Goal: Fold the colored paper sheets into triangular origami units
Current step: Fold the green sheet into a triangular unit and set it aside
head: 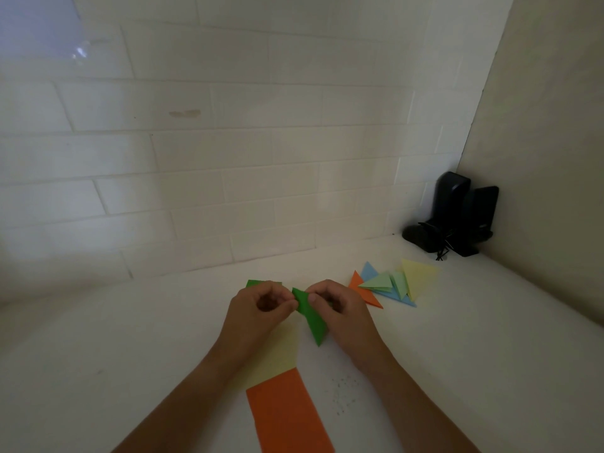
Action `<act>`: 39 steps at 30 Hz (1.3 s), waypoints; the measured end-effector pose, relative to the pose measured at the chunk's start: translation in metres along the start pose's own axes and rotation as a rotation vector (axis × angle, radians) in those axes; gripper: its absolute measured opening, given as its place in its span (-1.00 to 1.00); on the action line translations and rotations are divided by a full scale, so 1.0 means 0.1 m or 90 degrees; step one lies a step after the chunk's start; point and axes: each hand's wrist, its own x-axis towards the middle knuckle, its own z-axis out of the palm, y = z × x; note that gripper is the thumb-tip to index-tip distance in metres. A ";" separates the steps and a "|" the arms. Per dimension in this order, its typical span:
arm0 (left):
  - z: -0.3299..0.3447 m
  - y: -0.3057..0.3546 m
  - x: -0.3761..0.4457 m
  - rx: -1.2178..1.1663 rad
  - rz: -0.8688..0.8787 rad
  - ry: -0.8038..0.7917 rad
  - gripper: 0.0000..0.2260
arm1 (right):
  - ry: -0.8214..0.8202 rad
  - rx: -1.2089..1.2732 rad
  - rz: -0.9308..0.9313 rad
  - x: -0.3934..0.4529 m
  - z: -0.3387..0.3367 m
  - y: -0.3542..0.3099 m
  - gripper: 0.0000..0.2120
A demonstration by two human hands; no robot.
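Dark green folded paper piece [310,317]: narrow, pointed, held just above the white desk [457,338], tip pointing down toward the person. Its upper end sits between the two hands.

Left hand [258,308]: fingers curled, thumb and forefinger pinching the green piece's upper left edge. Right hand [336,305]: fingers curled, thumb pressed on the upper right edge, pinching the same piece. Both forearms enter from the bottom of the frame.

Second bit of dark green paper [258,283] shows behind the left hand, flat on the desk, mostly hidden by the knuckles.

Under the left wrist: pale yellow paper sheet [277,354], flat on the desk. Orange rectangular paper sheet [287,416] lies nearer the person, its far edge touching or overlapping the yellow sheet, its near end running off the bottom of the frame.

To the right of the right hand: pile of finished triangular units [392,284], overlapping on the desk. One orange, two or so light blue, two light green, one larger pale yellow triangle at the far right. Exact count unclear where they overlap.

Far right corner of the desk: two black upright speaker-like objects [457,214] with a tangled black cable, standing against the white tiled wall [228,158].

No container in view; all paper lies loose on the desk.
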 end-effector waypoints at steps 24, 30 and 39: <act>0.00 0.10 -0.04 -0.237 -0.151 -0.035 -0.80 | -0.069 0.026 0.001 0.00 -0.01 -0.01 -0.90; -0.01 0.09 -0.04 -0.232 -0.140 -0.038 -0.81 | -0.070 0.015 -0.002 -0.01 -0.01 0.00 -0.92; -0.02 0.11 -0.04 -0.213 -0.138 -0.045 -0.86 | -0.054 0.042 0.015 -0.01 0.00 0.02 -0.93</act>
